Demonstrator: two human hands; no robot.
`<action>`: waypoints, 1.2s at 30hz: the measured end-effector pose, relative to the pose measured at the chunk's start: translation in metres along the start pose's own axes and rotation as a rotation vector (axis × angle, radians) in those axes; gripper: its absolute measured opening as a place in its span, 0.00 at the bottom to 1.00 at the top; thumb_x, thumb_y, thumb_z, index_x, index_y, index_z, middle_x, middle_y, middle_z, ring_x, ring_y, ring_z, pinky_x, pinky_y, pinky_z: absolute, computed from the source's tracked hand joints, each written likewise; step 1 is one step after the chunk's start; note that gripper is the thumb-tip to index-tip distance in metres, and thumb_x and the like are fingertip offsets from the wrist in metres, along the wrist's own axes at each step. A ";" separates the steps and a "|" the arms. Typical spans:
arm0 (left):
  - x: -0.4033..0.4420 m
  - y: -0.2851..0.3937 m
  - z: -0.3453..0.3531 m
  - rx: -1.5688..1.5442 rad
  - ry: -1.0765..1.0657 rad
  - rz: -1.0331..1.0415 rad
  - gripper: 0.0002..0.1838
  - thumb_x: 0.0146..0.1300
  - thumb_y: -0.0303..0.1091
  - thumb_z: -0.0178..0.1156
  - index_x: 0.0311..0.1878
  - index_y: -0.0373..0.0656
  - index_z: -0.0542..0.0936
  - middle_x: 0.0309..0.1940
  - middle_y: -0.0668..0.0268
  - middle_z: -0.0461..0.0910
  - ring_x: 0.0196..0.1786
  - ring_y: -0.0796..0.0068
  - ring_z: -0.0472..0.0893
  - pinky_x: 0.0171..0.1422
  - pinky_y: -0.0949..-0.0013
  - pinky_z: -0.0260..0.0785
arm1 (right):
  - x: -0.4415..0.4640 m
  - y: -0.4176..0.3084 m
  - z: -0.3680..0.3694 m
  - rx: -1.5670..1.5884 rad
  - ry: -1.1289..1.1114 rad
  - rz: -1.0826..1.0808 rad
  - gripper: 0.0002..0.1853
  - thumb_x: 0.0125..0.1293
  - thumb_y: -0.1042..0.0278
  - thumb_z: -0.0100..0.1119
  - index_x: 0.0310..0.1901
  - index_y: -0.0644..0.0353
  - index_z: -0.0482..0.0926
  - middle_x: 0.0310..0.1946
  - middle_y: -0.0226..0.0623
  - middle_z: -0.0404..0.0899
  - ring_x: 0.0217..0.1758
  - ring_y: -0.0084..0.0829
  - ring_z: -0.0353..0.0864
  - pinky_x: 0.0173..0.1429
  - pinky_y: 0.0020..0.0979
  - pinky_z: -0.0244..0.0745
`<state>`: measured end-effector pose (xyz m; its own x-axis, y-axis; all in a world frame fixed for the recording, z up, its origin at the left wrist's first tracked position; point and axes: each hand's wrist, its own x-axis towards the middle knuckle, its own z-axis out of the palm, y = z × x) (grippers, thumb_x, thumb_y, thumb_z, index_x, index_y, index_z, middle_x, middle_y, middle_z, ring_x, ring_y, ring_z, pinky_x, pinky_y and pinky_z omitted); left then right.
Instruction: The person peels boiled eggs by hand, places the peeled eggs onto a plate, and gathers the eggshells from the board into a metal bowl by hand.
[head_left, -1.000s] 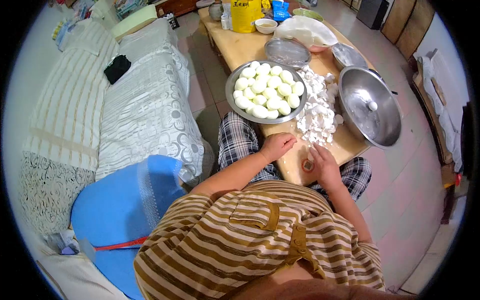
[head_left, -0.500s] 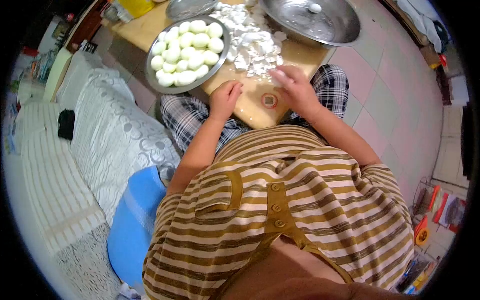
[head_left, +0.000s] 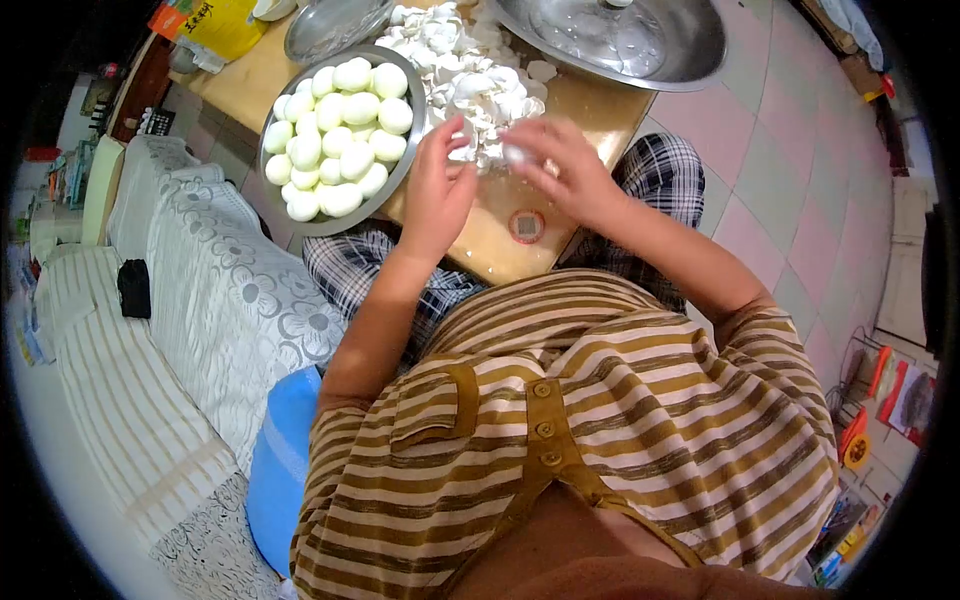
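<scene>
My right hand, blurred by motion, is curled round a whitish egg at the front of the eggshell heap. Only part of this egg shows between the fingers. Facing it, my left hand has thumb and fingers apart and nothing in them, just right of a metal bowl. Many peeled eggs fill that bowl. White eggshell pieces lie heaped on the wooden table behind my hands.
A large metal basin stands at the back right, with an egg at the upper frame edge. Behind the bowl are a metal dish and a yellow bag. A covered sofa and blue object are at left.
Both hands have moved forward and closer together over the shells, the right one moving left with the egg. The view has shifted slightly, so the bowl sits lower and further left.
</scene>
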<state>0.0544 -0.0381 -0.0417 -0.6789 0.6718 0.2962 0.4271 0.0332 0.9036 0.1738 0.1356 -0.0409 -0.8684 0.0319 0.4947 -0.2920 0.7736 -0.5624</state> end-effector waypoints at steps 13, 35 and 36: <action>0.113 0.022 -0.012 -0.063 0.117 0.014 0.27 0.60 0.26 0.65 0.61 0.37 0.68 0.51 0.54 0.78 0.53 0.62 0.80 0.55 0.64 0.75 | 0.135 0.024 -0.006 0.383 0.323 0.039 0.23 0.60 0.68 0.68 0.57 0.56 0.77 0.52 0.36 0.74 0.51 0.28 0.77 0.49 0.26 0.78; 0.083 0.003 -0.015 -0.184 0.036 -0.111 0.30 0.56 0.26 0.69 0.62 0.36 0.69 0.48 0.57 0.78 0.47 0.71 0.79 0.53 0.70 0.73 | 0.123 0.040 0.003 0.317 0.281 -0.002 0.06 0.56 0.71 0.68 0.34 0.62 0.84 0.30 0.37 0.82 0.33 0.34 0.82 0.37 0.30 0.76; 0.083 0.002 -0.014 -0.184 0.034 -0.111 0.30 0.56 0.26 0.69 0.62 0.36 0.69 0.48 0.57 0.78 0.47 0.71 0.79 0.53 0.70 0.73 | 0.123 0.041 0.003 0.309 0.285 -0.022 0.05 0.56 0.71 0.68 0.33 0.62 0.84 0.30 0.37 0.82 0.33 0.34 0.81 0.37 0.30 0.76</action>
<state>-0.0093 0.0069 -0.0109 -0.7368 0.6461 0.1992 0.2341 -0.0326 0.9717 0.0542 0.1693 -0.0052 -0.7278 0.2245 0.6480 -0.4537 0.5509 -0.7005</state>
